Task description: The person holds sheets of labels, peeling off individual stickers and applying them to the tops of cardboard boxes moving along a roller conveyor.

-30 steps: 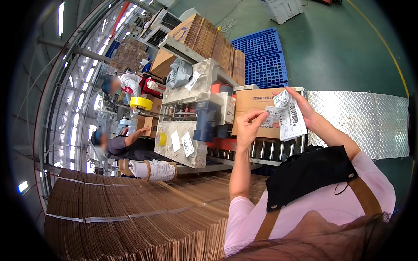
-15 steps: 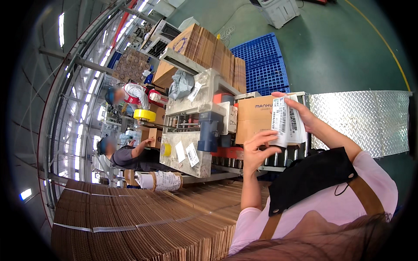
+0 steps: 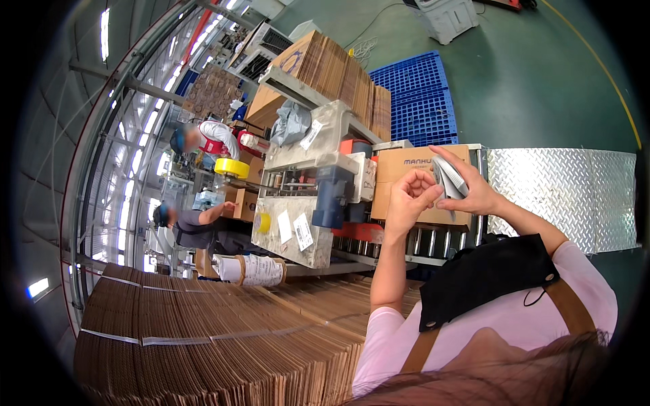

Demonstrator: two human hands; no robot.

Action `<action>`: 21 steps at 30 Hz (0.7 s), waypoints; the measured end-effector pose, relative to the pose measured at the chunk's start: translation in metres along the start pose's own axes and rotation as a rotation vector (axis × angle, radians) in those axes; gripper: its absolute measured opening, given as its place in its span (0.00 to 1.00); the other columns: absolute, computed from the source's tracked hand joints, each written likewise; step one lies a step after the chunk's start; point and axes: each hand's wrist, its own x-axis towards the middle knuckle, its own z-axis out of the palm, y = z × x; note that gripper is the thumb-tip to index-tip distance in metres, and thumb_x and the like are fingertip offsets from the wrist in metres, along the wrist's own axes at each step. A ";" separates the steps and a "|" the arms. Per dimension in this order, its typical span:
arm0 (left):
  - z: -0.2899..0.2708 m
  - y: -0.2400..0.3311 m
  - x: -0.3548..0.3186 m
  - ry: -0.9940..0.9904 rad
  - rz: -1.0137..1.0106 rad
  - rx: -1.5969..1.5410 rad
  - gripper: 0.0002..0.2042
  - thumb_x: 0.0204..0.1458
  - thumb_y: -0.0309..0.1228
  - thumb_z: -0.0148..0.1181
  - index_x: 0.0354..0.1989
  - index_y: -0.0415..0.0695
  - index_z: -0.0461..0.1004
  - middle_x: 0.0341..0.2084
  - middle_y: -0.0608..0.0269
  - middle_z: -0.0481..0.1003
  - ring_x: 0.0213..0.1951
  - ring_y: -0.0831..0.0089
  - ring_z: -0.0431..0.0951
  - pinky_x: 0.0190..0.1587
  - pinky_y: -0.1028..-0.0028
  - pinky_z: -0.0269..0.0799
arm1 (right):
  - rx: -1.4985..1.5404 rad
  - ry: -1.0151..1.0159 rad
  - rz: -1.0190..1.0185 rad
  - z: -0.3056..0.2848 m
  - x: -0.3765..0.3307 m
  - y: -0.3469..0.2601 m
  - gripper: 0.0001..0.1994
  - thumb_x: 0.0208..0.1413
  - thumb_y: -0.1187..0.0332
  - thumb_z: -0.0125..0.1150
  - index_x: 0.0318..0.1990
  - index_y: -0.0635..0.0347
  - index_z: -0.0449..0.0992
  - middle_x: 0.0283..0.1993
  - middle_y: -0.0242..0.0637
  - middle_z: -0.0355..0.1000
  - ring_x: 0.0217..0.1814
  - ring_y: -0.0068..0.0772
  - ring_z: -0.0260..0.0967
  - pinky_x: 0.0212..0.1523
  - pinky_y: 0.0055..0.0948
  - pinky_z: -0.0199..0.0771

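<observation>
A small stack of white printed label sheets [image 3: 451, 178] is held up over a cardboard box [image 3: 389, 172], bent into a curve and seen partly edge-on. My right hand [image 3: 477, 191] grips the stack from its right side, thumb below and fingers behind. With fingers curled, my left hand [image 3: 409, 203] pinches at the stack's left edge; exactly what lies between its fingertips is hard to make out. The box lies flat on the metal rollers [image 3: 433, 241] of a conveyor, below both hands.
Left of the box stands a carton-sealing machine [image 3: 332, 196]. A diamond-plate metal sheet [image 3: 542, 189] lies on the right. Bundled flat cartons [image 3: 223, 331] fill the lower left. Blue pallets [image 3: 420, 95] sit beyond the conveyor. Two co-workers [image 3: 196, 230] stand at the left.
The label stack has turned from facing up to nearly edge-on and is now bent. My left hand has moved up and its fingers have curled in toward the stack. The view has shifted slightly.
</observation>
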 end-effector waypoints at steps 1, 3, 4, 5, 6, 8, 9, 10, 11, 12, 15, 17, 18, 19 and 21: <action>0.001 0.001 0.001 -0.017 -0.018 0.014 0.07 0.48 0.26 0.62 0.32 0.40 0.70 0.21 0.70 0.72 0.21 0.87 0.69 0.23 0.87 0.62 | -0.004 0.009 -0.002 -0.001 -0.001 -0.001 0.47 0.37 0.58 0.69 0.65 0.60 0.49 0.64 0.41 0.54 0.63 0.35 0.55 0.62 0.33 0.50; -0.001 0.000 0.000 0.001 -0.070 0.037 0.05 0.49 0.25 0.60 0.32 0.38 0.72 0.19 0.69 0.72 0.19 0.86 0.68 0.23 0.85 0.61 | -0.020 0.031 -0.023 -0.003 -0.004 0.000 0.47 0.37 0.59 0.69 0.65 0.60 0.49 0.65 0.41 0.54 0.63 0.35 0.55 0.63 0.33 0.50; -0.002 -0.001 -0.001 0.013 -0.096 0.049 0.05 0.49 0.25 0.59 0.31 0.37 0.73 0.17 0.68 0.71 0.18 0.85 0.67 0.23 0.84 0.61 | -0.031 0.042 -0.040 -0.004 -0.005 0.002 0.47 0.37 0.59 0.69 0.65 0.60 0.49 0.65 0.41 0.53 0.64 0.35 0.54 0.63 0.33 0.50; -0.001 -0.001 -0.004 0.024 -0.098 0.070 0.05 0.49 0.25 0.59 0.32 0.37 0.73 0.18 0.68 0.72 0.19 0.85 0.67 0.23 0.84 0.61 | -0.041 0.052 -0.058 -0.006 -0.005 0.004 0.47 0.37 0.59 0.70 0.65 0.60 0.50 0.65 0.41 0.53 0.64 0.35 0.54 0.63 0.33 0.50; -0.001 -0.002 -0.007 0.035 -0.101 0.092 0.05 0.49 0.25 0.58 0.32 0.36 0.73 0.18 0.68 0.72 0.19 0.85 0.67 0.24 0.84 0.61 | -0.047 0.050 -0.061 -0.007 -0.006 0.004 0.46 0.37 0.60 0.69 0.65 0.60 0.49 0.65 0.42 0.52 0.65 0.35 0.52 0.63 0.33 0.49; -0.003 -0.004 -0.010 0.070 -0.077 0.136 0.05 0.50 0.25 0.58 0.33 0.36 0.74 0.19 0.68 0.73 0.20 0.85 0.68 0.24 0.84 0.62 | -0.057 0.035 -0.063 -0.008 -0.007 0.006 0.45 0.39 0.61 0.69 0.65 0.60 0.49 0.66 0.42 0.51 0.67 0.37 0.49 0.64 0.33 0.47; -0.004 -0.007 -0.011 0.090 -0.050 0.161 0.06 0.50 0.25 0.57 0.33 0.36 0.74 0.20 0.68 0.73 0.21 0.85 0.68 0.25 0.84 0.62 | -0.040 0.061 -0.064 -0.009 -0.008 0.008 0.45 0.39 0.61 0.69 0.65 0.59 0.49 0.67 0.42 0.50 0.68 0.37 0.48 0.65 0.33 0.46; -0.007 -0.008 -0.011 0.110 -0.022 0.188 0.06 0.51 0.26 0.57 0.34 0.36 0.74 0.21 0.68 0.73 0.22 0.85 0.68 0.25 0.84 0.62 | -0.024 0.087 -0.066 -0.010 -0.009 0.010 0.45 0.39 0.61 0.69 0.65 0.58 0.49 0.67 0.42 0.49 0.68 0.37 0.47 0.65 0.33 0.45; -0.010 -0.011 -0.011 0.179 0.002 0.169 0.06 0.51 0.26 0.56 0.34 0.36 0.74 0.21 0.68 0.74 0.22 0.85 0.68 0.26 0.84 0.62 | -0.007 0.112 -0.069 -0.010 -0.010 0.014 0.45 0.39 0.61 0.69 0.65 0.58 0.49 0.67 0.42 0.48 0.68 0.37 0.46 0.65 0.33 0.45; -0.014 -0.013 -0.011 0.248 0.026 0.151 0.06 0.52 0.26 0.55 0.34 0.37 0.74 0.22 0.68 0.74 0.23 0.85 0.69 0.26 0.84 0.63 | 0.004 0.209 -0.088 -0.007 -0.012 0.027 0.44 0.42 0.60 0.66 0.66 0.55 0.47 0.61 0.42 0.56 0.64 0.36 0.53 0.64 0.32 0.47; -0.026 -0.022 -0.009 0.412 0.042 0.078 0.06 0.55 0.27 0.53 0.33 0.37 0.73 0.24 0.68 0.74 0.23 0.87 0.69 0.26 0.85 0.64 | 0.426 0.364 0.075 -0.004 -0.007 0.047 0.42 0.44 0.59 0.61 0.66 0.53 0.44 0.49 0.41 0.65 0.49 0.32 0.65 0.53 0.31 0.65; -0.032 -0.036 -0.009 0.487 0.048 0.001 0.06 0.54 0.28 0.53 0.33 0.37 0.73 0.26 0.66 0.75 0.24 0.85 0.71 0.27 0.85 0.65 | 0.636 0.513 0.160 0.003 0.001 0.060 0.40 0.46 0.59 0.58 0.66 0.50 0.45 0.44 0.40 0.66 0.44 0.30 0.66 0.48 0.31 0.70; -0.036 -0.044 -0.007 0.505 0.074 0.012 0.06 0.55 0.28 0.53 0.33 0.37 0.71 0.25 0.65 0.75 0.23 0.84 0.72 0.26 0.84 0.67 | 0.740 0.588 0.205 0.006 0.004 0.067 0.39 0.46 0.59 0.57 0.66 0.48 0.45 0.41 0.39 0.66 0.42 0.30 0.67 0.46 0.31 0.72; -0.035 -0.048 -0.007 0.525 0.084 0.026 0.06 0.55 0.28 0.54 0.33 0.37 0.71 0.25 0.65 0.75 0.23 0.84 0.72 0.26 0.84 0.67 | 0.761 0.605 0.213 0.008 0.003 0.077 0.38 0.46 0.59 0.56 0.66 0.47 0.45 0.41 0.39 0.66 0.43 0.30 0.67 0.45 0.32 0.73; -0.033 -0.052 -0.006 0.572 0.107 0.064 0.06 0.54 0.28 0.54 0.32 0.37 0.71 0.24 0.64 0.75 0.23 0.84 0.72 0.25 0.84 0.68 | 0.812 0.633 0.228 0.009 0.003 0.093 0.37 0.47 0.60 0.55 0.65 0.45 0.46 0.40 0.40 0.66 0.44 0.30 0.67 0.44 0.33 0.74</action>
